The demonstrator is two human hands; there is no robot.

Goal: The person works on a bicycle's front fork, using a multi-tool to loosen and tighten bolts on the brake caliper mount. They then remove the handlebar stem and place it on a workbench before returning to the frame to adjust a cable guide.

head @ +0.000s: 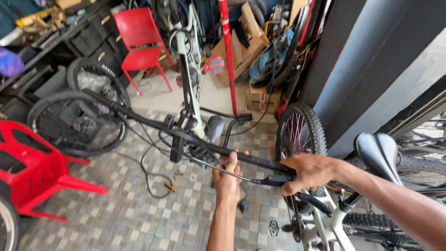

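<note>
My right hand [309,172] is wrapped around the right end of the black handlebar [195,138], fingers closed on the bar just where the black shifter [275,179] hangs under it. My thumb sits over the top of that shifter. My left hand [227,179] is further in along the same bar, toward the stem; it reaches up from below with the fingers hooked over the bar and the palm turned away from me, so I am holding the bar with both hands. A thin cable [218,168] runs out of the shifter, past my left hand and on toward the middle of the bar.

Beyond my left hand the bar slopes up and away to its far end, which lies over two loose wheels [76,123] leaning by the shelves. The pale green bicycle frame [190,79] rises from the stem straight ahead of my grip. Below my right wrist is the white frame [325,227] of another bicycle, and its black saddle [378,155] sits just outside my right forearm. A knobby tyre with pink spokes [299,132] stands just behind my right hand. Well off to the left of both hands is a red plastic chair [32,172] lying on its side on the patterned tile floor [139,218], and a second red chair [139,39] stands far ahead.
</note>
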